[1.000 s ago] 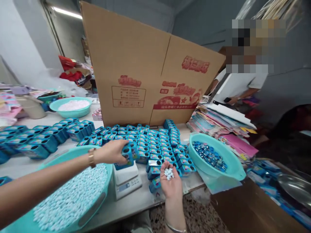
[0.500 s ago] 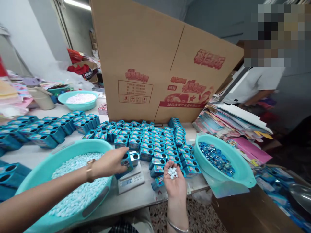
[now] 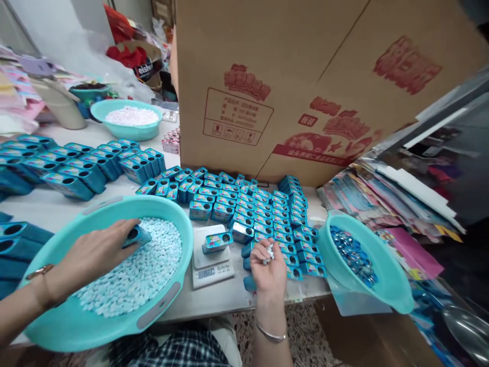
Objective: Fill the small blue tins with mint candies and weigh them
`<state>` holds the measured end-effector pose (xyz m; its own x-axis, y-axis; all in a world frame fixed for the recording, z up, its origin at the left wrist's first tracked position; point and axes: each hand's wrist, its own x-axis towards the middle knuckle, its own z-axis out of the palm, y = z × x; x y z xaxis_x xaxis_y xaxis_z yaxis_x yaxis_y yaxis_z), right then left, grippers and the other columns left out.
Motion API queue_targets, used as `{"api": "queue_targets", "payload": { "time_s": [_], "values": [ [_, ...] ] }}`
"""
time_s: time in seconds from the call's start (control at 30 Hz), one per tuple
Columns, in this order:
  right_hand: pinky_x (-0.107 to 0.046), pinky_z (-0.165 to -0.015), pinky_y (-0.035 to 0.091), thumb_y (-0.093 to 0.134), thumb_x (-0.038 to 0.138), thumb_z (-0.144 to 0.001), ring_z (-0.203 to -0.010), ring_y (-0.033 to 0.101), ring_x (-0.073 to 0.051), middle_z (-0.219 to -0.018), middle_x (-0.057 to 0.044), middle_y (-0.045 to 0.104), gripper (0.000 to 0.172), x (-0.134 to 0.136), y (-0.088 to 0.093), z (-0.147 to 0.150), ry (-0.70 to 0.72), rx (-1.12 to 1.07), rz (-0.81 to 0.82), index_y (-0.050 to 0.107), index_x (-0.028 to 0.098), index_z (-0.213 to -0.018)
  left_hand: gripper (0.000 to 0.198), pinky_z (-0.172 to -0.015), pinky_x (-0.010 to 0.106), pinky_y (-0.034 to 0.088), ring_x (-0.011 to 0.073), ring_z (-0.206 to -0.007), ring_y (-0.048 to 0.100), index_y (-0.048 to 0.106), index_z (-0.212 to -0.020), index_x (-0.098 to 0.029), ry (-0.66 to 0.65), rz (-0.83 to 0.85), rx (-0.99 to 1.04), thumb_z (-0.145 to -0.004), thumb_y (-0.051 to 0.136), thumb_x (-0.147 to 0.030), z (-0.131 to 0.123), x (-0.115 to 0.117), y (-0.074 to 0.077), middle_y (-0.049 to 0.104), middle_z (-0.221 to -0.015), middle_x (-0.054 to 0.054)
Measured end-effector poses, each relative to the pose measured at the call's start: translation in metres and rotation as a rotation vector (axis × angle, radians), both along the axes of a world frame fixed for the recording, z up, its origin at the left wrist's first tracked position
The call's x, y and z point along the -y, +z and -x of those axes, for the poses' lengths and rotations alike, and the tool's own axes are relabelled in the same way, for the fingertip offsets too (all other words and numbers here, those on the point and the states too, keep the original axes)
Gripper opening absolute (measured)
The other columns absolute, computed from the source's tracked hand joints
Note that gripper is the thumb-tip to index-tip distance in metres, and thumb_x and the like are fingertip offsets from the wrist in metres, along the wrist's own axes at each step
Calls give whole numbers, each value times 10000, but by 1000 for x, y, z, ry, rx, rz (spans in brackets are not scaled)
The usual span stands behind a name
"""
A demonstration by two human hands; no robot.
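My left hand point(image 3: 103, 244) is closed around a small blue tin point(image 3: 136, 235) with a dark round hole in its end, over the turquoise basin point(image 3: 173, 206) of pale mint candies point(image 3: 133, 285). My right hand point(image 3: 269, 272), palm up with its fingers curled, cups several white candies point(image 3: 270, 253). Between the hands, a white digital scale point(image 3: 213, 274) bears one blue tin point(image 3: 217, 241) lying flat; its display is lit, the digits hard to read. Rows of blue tins point(image 3: 263, 216) with round holes stand just beyond my right hand.
A large cardboard box point(image 3: 290, 66) stands behind the tins. To the right is a turquoise basin point(image 3: 397, 295) of shiny blue lids, near stacked printed sheets point(image 3: 382, 199). More blue tins point(image 3: 76, 173) stand at left, with another bowl point(image 3: 133, 133) of pale candies behind them.
My left hand has moved left from the scale to over the candy basin with a tin. A tin now lies alone on the scale. My right fingers have curled in around the candies. The view has shifted.
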<state>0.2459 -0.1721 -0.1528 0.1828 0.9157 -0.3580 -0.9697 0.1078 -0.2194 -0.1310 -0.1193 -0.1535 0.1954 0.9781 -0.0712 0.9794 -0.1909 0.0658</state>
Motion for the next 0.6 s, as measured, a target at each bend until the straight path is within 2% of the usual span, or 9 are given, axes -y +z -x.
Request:
{"api": "queue_targets", "payload": {
  "time_s": [0.07,0.17,0.23,0.33,0.47,0.53,0.6],
  "values": [
    [-153,-417,341,372,198,-933,-428,359,-38,-619,80,417,167,-5,-1,3,11,19,8,472,184,-800,516,-719,418,517,323,-912,648,426,-1322,-254,3,30,15,-862,413,-486,0,-1,-15,575,-1290,80],
    [-154,-421,341,390,191,-927,-434,359,-43,-605,88,398,138,-11,-3,4,37,54,5,466,188,-812,551,-751,443,522,345,-981,633,382,-1358,-250,-5,81,24,-854,423,-470,1,-1,-27,556,-1312,97],
    [-152,-427,345,422,189,-916,-439,364,-44,-595,93,383,113,-14,-4,4,47,56,4,467,190,-813,639,-796,466,520,364,-1064,597,327,-1392,-240,-24,72,52,-827,462,-505,0,0,-28,554,-1301,116],
    [-153,-434,358,447,190,-902,-454,388,-50,-584,92,375,104,-18,-5,4,33,44,31,474,193,-802,774,-936,498,462,376,-1182,514,275,-1425,-221,-80,-50,133,-787,510,-593,-11,3,-16,531,-1304,144],
    [-177,-482,429,436,219,-906,-517,474,-68,-588,73,435,142,-24,-4,7,-2,33,116,498,195,-780,811,-1081,441,354,315,-1301,425,215,-1457,-263,-245,-149,302,-799,523,-625,-56,9,6,450,-1424,102],
    [-206,-540,486,431,237,-911,-561,531,-76,-606,56,500,168,-25,-3,10,-21,26,177,519,193,-775,771,-1118,437,303,294,-1338,389,234,-1452,-268,-367,-113,351,-817,538,-584,-89,10,9,425,-1459,83],
    [-245,-625,536,421,244,-920,-626,596,-86,-646,33,578,200,-25,-2,12,-58,12,254,543,188,-771,751,-1141,491,234,319,-1364,348,303,-1422,-224,-442,-66,344,-798,594,-524,-122,7,6,434,-1454,106]
  ]
}}
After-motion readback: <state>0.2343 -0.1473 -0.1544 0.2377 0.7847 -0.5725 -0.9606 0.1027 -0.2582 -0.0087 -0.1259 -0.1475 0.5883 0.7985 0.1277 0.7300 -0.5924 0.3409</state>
